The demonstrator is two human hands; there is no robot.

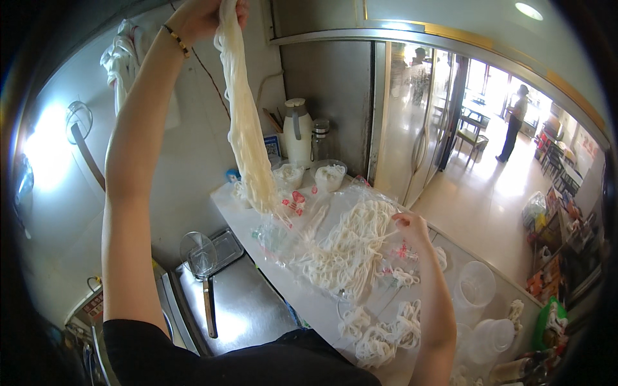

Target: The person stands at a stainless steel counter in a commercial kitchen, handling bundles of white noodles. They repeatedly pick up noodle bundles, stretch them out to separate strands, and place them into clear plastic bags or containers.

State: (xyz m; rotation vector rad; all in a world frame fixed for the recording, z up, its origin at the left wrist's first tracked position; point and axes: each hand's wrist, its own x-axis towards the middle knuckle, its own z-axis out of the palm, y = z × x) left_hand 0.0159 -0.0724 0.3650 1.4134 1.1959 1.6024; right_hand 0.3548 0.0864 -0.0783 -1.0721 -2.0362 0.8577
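My left hand (pixel 210 19), raised at the top edge, grips a long hanging bundle of pale noodles (pixel 244 125). Its lower end hangs over the near left part of a white counter (pixel 314 313), by crumpled clear plastic bags with red print. A large heap of white noodles (pixel 355 241) lies on plastic on the counter. My right hand (pixel 410 227) is at the heap's right edge, fingers bent together, with what looks like a thin noodle strand at the fingertips. Small coiled noodle portions (pixel 376 345) lie nearer to me.
Two plastic tubs of noodles (pixel 330 176) stand at the back by a white thermos jug (pixel 297 130). Empty clear tubs (pixel 475 284) stand at the right. A wire strainer (pixel 200 255) rests on a steel surface (pixel 236 299) at the left. A person (pixel 515 123) stands far off in the room beyond.
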